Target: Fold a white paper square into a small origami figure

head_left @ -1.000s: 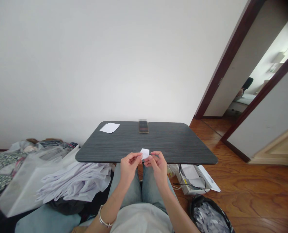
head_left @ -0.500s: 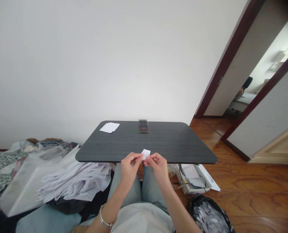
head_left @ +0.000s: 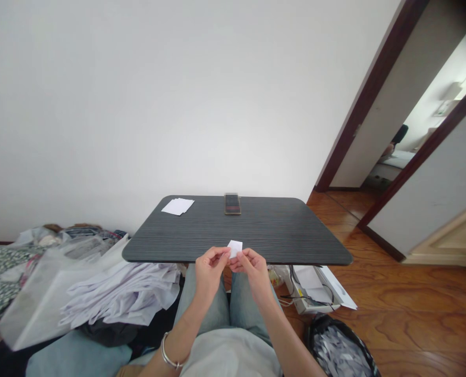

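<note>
A small folded piece of white paper (head_left: 235, 248) is held between my two hands at the front edge of the dark table (head_left: 256, 230). My left hand (head_left: 211, 267) pinches its left side between thumb and fingers. At the paper's lower right, my right hand (head_left: 252, 266) has thumb and fingertips closed on it. The fingers cover the lower part of the paper. A stack of white paper sheets (head_left: 177, 206) lies at the table's far left. Near the back edge rests a dark phone-like object (head_left: 232, 203).
Piled clothes (head_left: 126, 293) and a translucent plastic bag (head_left: 48, 293) are to the left. Under the table's right side sits an open white box (head_left: 313, 290) with cables. A black bag (head_left: 341, 348) of paper scraps stands at lower right. A white wall (head_left: 178, 94) rises behind.
The folded paper has shifted slightly left and turned a little. My right hand has moved slightly left, its fingers adjusting on the paper. My left hand stays almost in place.
</note>
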`<state>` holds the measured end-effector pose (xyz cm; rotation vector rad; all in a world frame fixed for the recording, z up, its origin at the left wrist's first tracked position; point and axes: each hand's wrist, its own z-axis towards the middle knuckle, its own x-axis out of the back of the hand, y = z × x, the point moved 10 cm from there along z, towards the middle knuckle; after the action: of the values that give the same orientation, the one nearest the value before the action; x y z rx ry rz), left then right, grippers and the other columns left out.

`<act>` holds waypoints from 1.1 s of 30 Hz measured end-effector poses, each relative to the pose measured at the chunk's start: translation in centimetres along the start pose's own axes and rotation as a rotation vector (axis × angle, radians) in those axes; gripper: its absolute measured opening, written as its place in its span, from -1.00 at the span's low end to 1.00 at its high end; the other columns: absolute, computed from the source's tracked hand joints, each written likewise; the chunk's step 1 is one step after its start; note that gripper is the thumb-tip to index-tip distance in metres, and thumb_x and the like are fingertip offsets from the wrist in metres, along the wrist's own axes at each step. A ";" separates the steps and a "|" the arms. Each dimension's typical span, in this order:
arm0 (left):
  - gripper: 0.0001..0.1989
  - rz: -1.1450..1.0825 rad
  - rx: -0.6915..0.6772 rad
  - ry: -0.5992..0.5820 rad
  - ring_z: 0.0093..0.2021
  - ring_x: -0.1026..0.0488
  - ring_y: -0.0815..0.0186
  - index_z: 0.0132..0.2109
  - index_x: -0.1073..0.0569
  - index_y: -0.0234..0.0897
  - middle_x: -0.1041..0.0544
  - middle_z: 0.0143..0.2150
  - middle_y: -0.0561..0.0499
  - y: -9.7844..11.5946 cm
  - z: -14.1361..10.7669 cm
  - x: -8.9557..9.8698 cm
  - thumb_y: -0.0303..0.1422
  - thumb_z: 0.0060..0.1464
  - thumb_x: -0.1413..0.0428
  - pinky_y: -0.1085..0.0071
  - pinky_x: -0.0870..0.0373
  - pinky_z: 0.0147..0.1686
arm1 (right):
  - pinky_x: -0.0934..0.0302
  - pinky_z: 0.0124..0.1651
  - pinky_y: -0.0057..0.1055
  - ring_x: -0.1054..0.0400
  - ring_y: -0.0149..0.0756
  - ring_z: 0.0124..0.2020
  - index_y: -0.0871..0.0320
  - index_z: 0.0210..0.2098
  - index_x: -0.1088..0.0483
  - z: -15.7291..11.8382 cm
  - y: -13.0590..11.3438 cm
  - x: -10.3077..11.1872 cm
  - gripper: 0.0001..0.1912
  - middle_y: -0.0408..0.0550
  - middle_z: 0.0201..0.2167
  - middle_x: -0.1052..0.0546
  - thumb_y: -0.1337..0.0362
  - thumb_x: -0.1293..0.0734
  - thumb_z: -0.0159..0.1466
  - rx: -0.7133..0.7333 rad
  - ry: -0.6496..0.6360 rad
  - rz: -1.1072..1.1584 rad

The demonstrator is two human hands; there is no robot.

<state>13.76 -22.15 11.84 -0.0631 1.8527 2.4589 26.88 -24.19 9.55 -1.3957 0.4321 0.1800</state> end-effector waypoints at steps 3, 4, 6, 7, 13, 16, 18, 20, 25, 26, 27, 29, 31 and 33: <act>-0.86 -0.024 0.020 -0.002 -0.41 -0.44 0.34 -0.38 -0.53 -0.34 -0.52 -0.44 0.00 0.0 0.0 -0.2 -0.36 -0.12 -0.18 0.48 -0.38 -0.38 | -0.30 -0.49 -0.50 -0.37 -0.42 -0.61 0.21 -0.55 -0.37 0.1 -0.4 -0.1 -0.75 -0.10 -0.62 -0.51 0.14 -0.38 0.06 0.020 0.005 -0.037; -0.86 -0.033 0.028 -0.002 -0.42 -0.44 0.34 -0.37 -0.53 -0.35 -0.52 -0.44 0.00 -0.1 0.0 -0.2 -0.36 -0.12 -0.18 0.48 -0.38 -0.39 | -0.30 -0.49 -0.50 -0.37 -0.42 -0.61 0.21 -0.55 -0.38 0.1 -0.6 -0.1 -0.76 -0.11 -0.62 -0.51 0.14 -0.38 0.06 0.028 0.011 -0.036; -0.86 -0.051 0.039 0.000 -0.41 -0.45 0.34 -0.37 -0.53 -0.35 -0.53 -0.44 0.00 -0.1 0.0 -0.2 -0.37 -0.13 -0.18 0.48 -0.39 -0.39 | -0.30 -0.48 -0.50 -0.37 -0.41 -0.61 0.21 -0.55 -0.38 0.0 -0.8 -0.1 -0.76 -0.11 -0.63 -0.51 0.15 -0.38 0.06 0.039 0.018 -0.032; -0.86 -0.058 0.041 0.003 -0.41 -0.45 0.34 -0.37 -0.53 -0.35 -0.53 -0.44 0.00 -0.1 0.0 -0.2 -0.38 -0.13 -0.18 0.48 -0.39 -0.39 | -0.30 -0.48 -0.49 -0.37 -0.41 -0.61 0.21 -0.54 -0.39 0.0 -0.9 -0.1 -0.76 -0.11 -0.63 -0.51 0.15 -0.38 0.06 0.044 0.021 -0.031; -0.87 -0.078 0.058 0.012 -0.41 -0.46 0.34 -0.37 -0.53 -0.35 -0.53 -0.44 0.00 0.0 -0.1 -0.1 -0.38 -0.14 -0.18 0.47 -0.40 -0.38 | -0.30 -0.47 -0.46 -0.38 -0.38 -0.60 0.20 -0.55 -0.39 -0.1 -1.1 -0.2 -0.77 -0.09 -0.62 -0.52 0.15 -0.37 0.07 0.061 0.016 -0.053; -0.87 -0.089 0.083 0.017 -0.42 -0.46 0.34 -0.38 -0.53 -0.35 -0.54 -0.44 0.00 0.0 -0.3 -0.1 -0.39 -0.16 -0.19 0.46 -0.40 -0.37 | -0.29 -0.47 -0.47 -0.38 -0.39 -0.60 0.20 -0.55 -0.39 -0.2 -1.2 -0.2 -0.77 -0.09 -0.62 -0.52 0.15 -0.37 0.08 0.071 0.009 -0.050; -0.86 -0.103 0.100 0.019 -0.43 -0.46 0.34 -0.38 -0.53 -0.35 -0.55 -0.45 -0.01 -0.1 -0.3 -0.2 -0.39 -0.17 -0.20 0.46 -0.41 -0.39 | -0.28 -0.48 -0.47 -0.37 -0.39 -0.61 0.20 -0.55 -0.39 -0.2 -1.1 -0.2 -0.77 -0.10 -0.62 -0.52 0.16 -0.36 0.08 0.073 0.006 -0.046; -0.85 -0.118 0.114 0.017 -0.44 -0.46 0.34 -0.37 -0.53 -0.36 -0.55 -0.45 -0.01 -0.2 -0.4 -0.3 -0.39 -0.17 -0.20 0.46 -0.41 -0.40 | -0.28 -0.48 -0.48 -0.36 -0.40 -0.62 0.20 -0.56 -0.39 -0.1 -1.1 -0.1 -0.77 -0.11 -0.63 -0.52 0.16 -0.36 0.09 0.074 0.005 -0.042; -0.83 -0.124 0.141 0.016 -0.49 -0.44 0.37 -0.36 -0.52 -0.37 -0.54 -0.48 0.00 -0.5 -0.4 -0.5 -0.37 -0.17 -0.21 0.47 -0.40 -0.42 | -0.26 -0.51 -0.51 -0.34 -0.42 -0.64 0.20 -0.57 -0.38 0.0 -1.1 -0.1 -0.73 -0.13 -0.66 -0.48 0.14 -0.32 0.13 0.072 -0.007 -0.034; -0.83 -0.124 0.143 0.014 -0.50 -0.44 0.38 -0.35 -0.52 -0.37 -0.54 -0.48 0.00 -0.5 -0.4 -0.5 -0.37 -0.17 -0.20 0.47 -0.39 -0.42 | -0.26 -0.52 -0.51 -0.33 -0.43 -0.64 0.20 -0.57 -0.38 0.0 -1.0 -0.1 -0.71 -0.13 -0.66 -0.48 0.12 -0.30 0.14 0.068 -0.012 -0.031; -0.82 -0.125 0.144 0.010 -0.51 -0.43 0.38 -0.35 -0.52 -0.37 -0.54 -0.48 0.00 -0.5 -0.4 -0.5 -0.37 -0.16 -0.20 0.47 -0.39 -0.43 | -0.26 -0.52 -0.51 -0.33 -0.43 -0.65 0.20 -0.56 -0.38 0.0 -1.0 -0.1 -0.70 -0.13 -0.66 -0.48 0.11 -0.29 0.15 0.063 -0.018 -0.030; -0.82 -0.121 0.137 0.001 -0.52 -0.42 0.39 -0.34 -0.52 -0.37 -0.53 -0.49 0.01 -0.4 -0.4 -0.6 -0.36 -0.16 -0.20 0.47 -0.39 -0.43 | -0.25 -0.53 -0.51 -0.33 -0.43 -0.64 0.20 -0.55 -0.38 0.0 -0.9 -0.1 -0.70 -0.13 -0.65 -0.48 0.10 -0.29 0.15 0.055 -0.030 -0.036; -0.83 -0.113 0.128 -0.006 -0.51 -0.42 0.39 -0.35 -0.52 -0.37 -0.53 -0.49 0.01 -0.2 -0.4 -0.6 -0.36 -0.15 -0.20 0.48 -0.38 -0.44 | -0.24 -0.53 -0.51 -0.33 -0.43 -0.63 0.20 -0.54 -0.37 0.1 -0.8 -0.2 -0.72 -0.13 -0.63 -0.48 0.10 -0.32 0.12 0.054 -0.037 -0.055; -0.83 -0.104 0.126 -0.019 -0.49 -0.43 0.38 -0.35 -0.52 -0.37 -0.53 -0.48 0.00 -0.1 -0.4 -0.5 -0.36 -0.15 -0.19 0.47 -0.38 -0.43 | -0.23 -0.53 -0.51 -0.32 -0.43 -0.64 0.19 -0.56 -0.35 0.1 -0.8 -0.1 -0.72 -0.13 -0.64 -0.48 0.10 -0.34 0.10 0.061 -0.030 -0.078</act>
<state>14.30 -22.52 11.68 -0.1263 1.9400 2.2624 27.08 -24.25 10.34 -1.3455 0.3546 0.1232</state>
